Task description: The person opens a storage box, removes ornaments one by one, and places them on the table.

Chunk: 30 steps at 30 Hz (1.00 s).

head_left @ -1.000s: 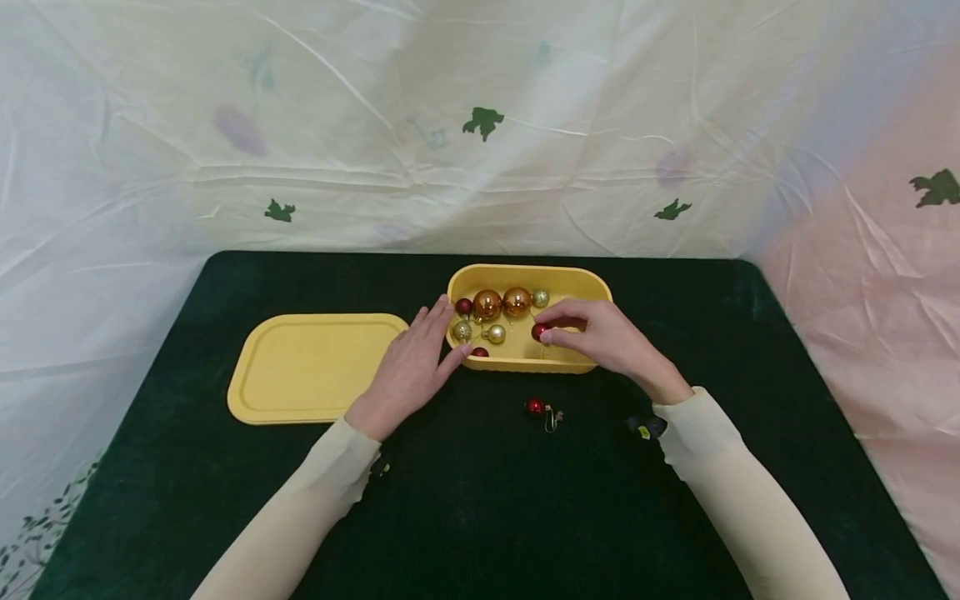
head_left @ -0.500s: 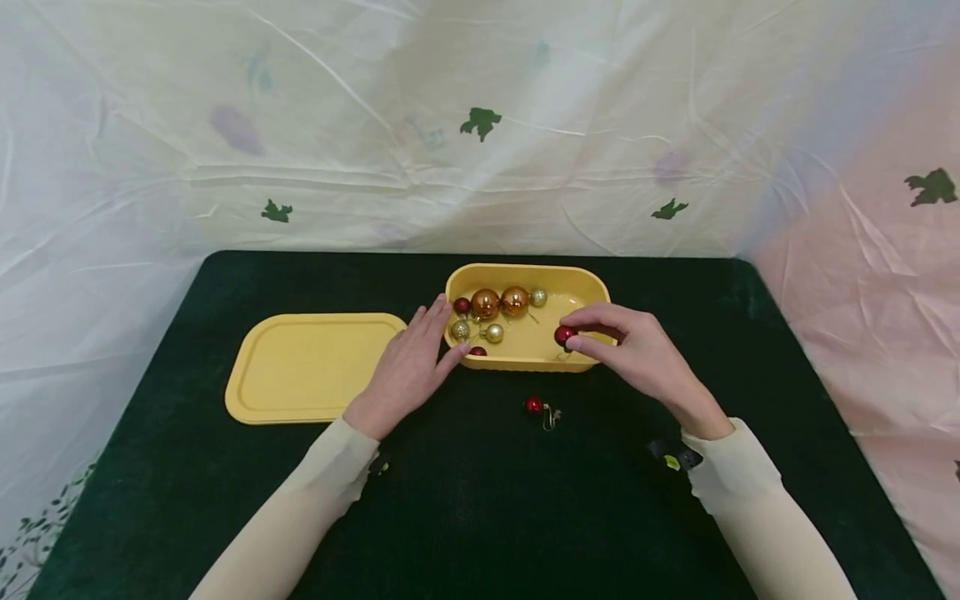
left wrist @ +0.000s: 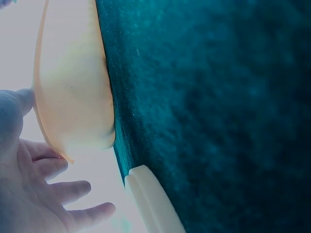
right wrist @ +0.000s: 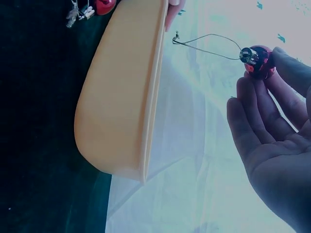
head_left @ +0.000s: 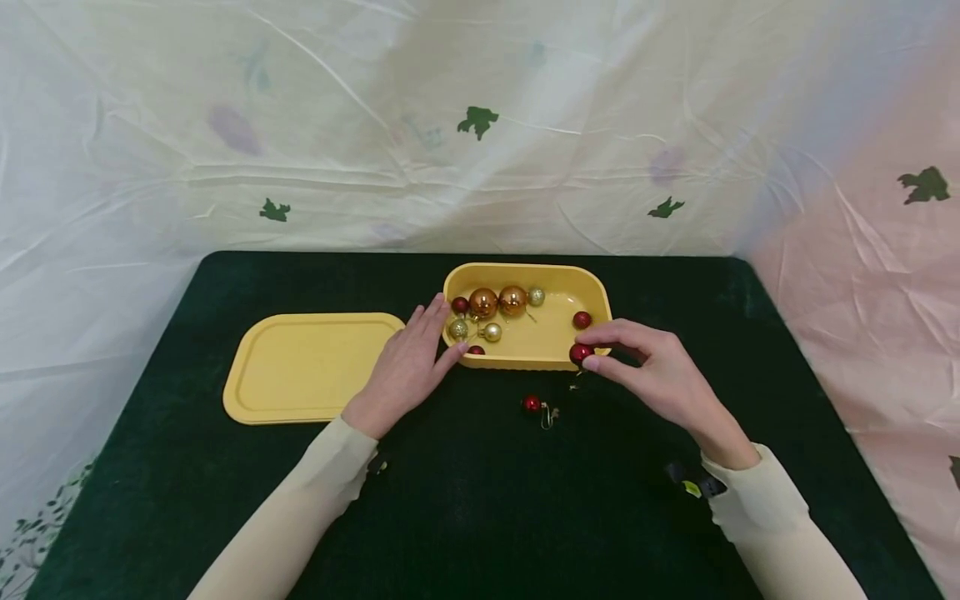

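Observation:
My right hand (head_left: 647, 367) pinches a small red Christmas bauble (head_left: 581, 354) at the near right rim of the yellow box (head_left: 525, 363). In the right wrist view, a thin hanging loop trails from the cap of this bauble (right wrist: 260, 62). My left hand (head_left: 405, 367) rests with fingers extended against the box's left end, the thumb at the near rim. Inside the box lie two large copper baubles (head_left: 513, 300), gold ones (head_left: 491, 332) and several red ones (head_left: 582, 320). Another red bauble (head_left: 532, 404) lies on the dark green cloth before the box.
A flat yellow lid (head_left: 311, 367) lies on the cloth left of the box, partly behind my left hand. Pale fabric (head_left: 360, 125) hangs behind the table. The dark green table (head_left: 465, 500) extends in front of the box.
My right hand has moved right and toward me, carrying the red bauble from inside the box to its near rim. A red bauble at the box's right end has come into view. The left hand stays put.

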Each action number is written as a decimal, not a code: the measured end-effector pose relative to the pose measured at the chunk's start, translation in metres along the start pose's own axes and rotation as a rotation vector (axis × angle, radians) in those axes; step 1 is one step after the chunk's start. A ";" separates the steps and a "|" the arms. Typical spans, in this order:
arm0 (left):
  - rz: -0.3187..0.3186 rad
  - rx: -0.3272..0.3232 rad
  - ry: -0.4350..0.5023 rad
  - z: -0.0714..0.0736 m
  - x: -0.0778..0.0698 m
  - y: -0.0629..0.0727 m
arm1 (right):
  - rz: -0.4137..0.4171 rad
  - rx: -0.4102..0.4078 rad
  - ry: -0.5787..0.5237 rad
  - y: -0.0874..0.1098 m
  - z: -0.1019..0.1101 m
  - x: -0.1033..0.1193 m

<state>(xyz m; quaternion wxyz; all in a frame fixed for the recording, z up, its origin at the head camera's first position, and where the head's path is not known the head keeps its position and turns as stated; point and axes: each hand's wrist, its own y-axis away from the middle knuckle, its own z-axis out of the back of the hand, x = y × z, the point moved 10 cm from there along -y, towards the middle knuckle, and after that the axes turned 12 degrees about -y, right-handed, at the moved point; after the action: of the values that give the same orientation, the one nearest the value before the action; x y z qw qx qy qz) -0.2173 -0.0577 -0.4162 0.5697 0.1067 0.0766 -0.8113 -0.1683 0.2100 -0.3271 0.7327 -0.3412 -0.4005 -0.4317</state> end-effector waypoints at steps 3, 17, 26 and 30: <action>0.003 0.008 0.004 -0.001 0.000 0.000 | 0.012 0.001 -0.003 0.005 -0.001 0.000; 0.006 0.012 -0.008 -0.001 0.000 0.001 | -0.081 0.041 0.003 0.025 -0.013 -0.028; 0.005 0.013 -0.022 0.000 0.000 0.000 | -0.126 0.051 0.009 0.030 -0.022 -0.051; 0.007 0.018 -0.021 -0.001 0.000 0.000 | -0.116 0.063 0.004 0.030 -0.028 -0.057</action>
<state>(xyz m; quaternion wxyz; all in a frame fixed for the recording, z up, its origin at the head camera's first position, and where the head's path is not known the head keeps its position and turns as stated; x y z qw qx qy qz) -0.2175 -0.0576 -0.4168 0.5725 0.1036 0.0630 -0.8109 -0.1503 0.2189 -0.3945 0.7176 -0.2931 -0.4316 -0.4613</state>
